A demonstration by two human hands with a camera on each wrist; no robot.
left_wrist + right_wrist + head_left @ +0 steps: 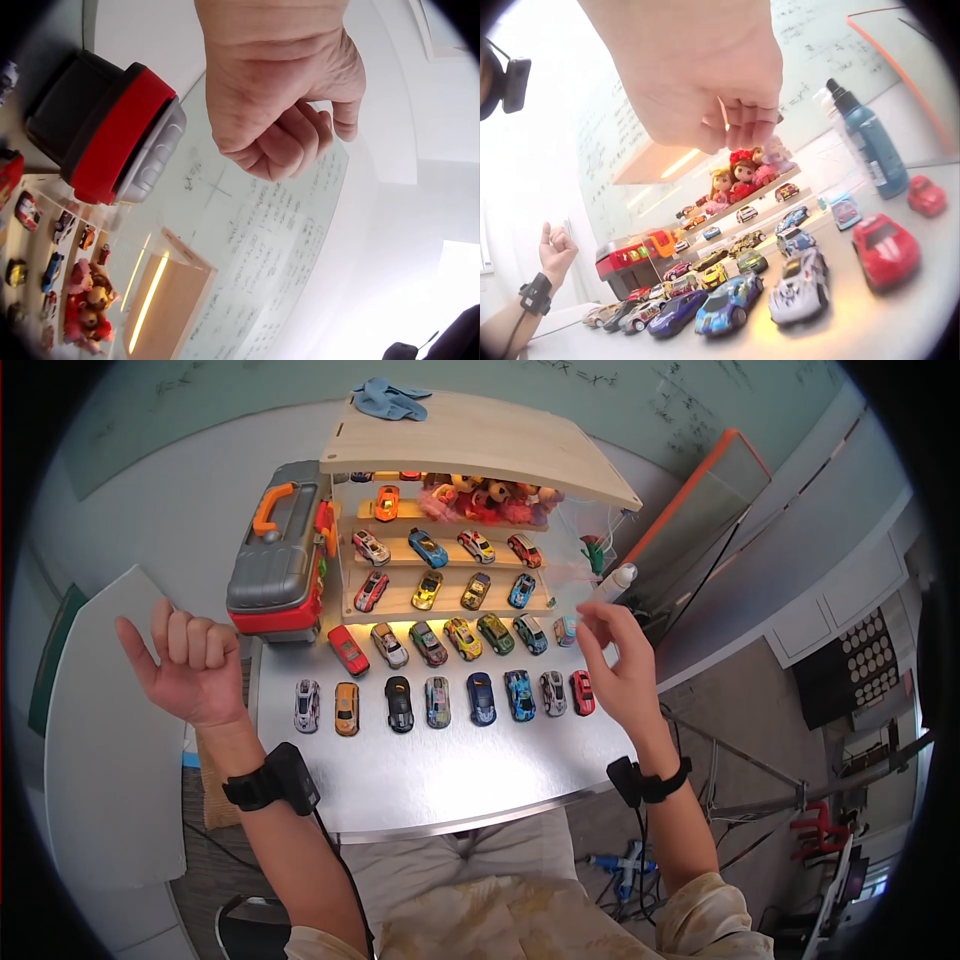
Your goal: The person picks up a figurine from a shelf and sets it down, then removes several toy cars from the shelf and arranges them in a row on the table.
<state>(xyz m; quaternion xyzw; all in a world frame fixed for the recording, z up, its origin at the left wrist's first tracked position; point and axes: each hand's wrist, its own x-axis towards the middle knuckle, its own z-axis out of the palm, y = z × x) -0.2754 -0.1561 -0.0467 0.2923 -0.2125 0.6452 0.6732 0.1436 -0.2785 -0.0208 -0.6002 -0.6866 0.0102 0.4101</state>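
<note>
Tiered pale-wood display case [470, 435] holds multicoloured miniature toy cars [428, 548] and red-and-pink dolls [742, 177]; grey-and-red plastic toolbox [270, 565] stands beside it. Left hand [192, 668] and right hand [624, 678]: empty, fingers loosely curled.

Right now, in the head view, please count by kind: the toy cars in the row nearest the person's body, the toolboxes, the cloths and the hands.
Front-row toy cars: 8
Toolbox: 1
Cloth: 1
Hands: 2, left hand and right hand
Total: 12

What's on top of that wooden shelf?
On the wooden shelf, a crumpled blue cloth or glove lies near the far left corner; whatever is under it is covered.
</note>
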